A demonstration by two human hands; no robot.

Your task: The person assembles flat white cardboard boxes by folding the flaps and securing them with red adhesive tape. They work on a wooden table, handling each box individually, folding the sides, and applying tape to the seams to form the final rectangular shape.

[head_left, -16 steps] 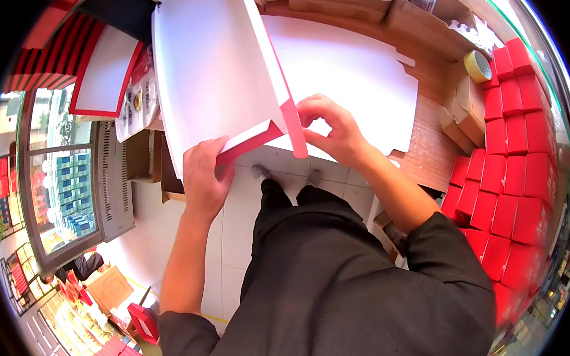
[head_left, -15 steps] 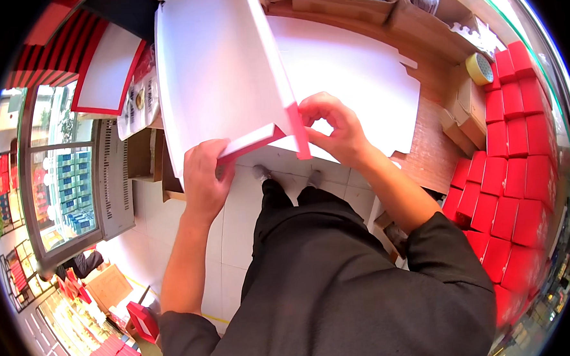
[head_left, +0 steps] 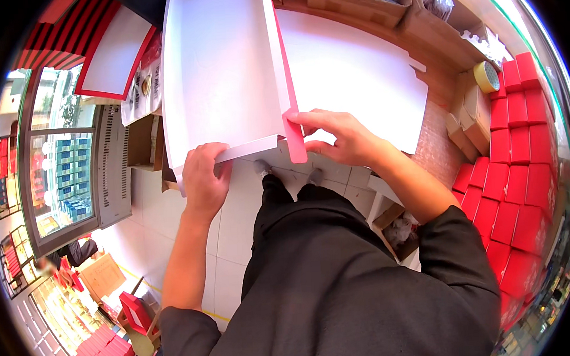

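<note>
A long cardboard box tray, white inside and red outside, stretches away from me with its side walls raised. My left hand grips the tray's near wall at its left part, thumb on my side. At the near right corner, my right hand has its index finger and thumb on the red flap, which sticks out past the corner toward me. A flat white cardboard sheet lies on the wooden table, to the right of the tray.
Red boxes are stacked along the right side. A tape roll rests on brown cartons. Open cardboard boxes line the table's back. A red-edged white panel stands at the left, near a window.
The tray's right wall has tilted, so more of its red outer side shows. My right hand has shifted slightly right and its index finger now lies on the flap. My left hand keeps its grip.
</note>
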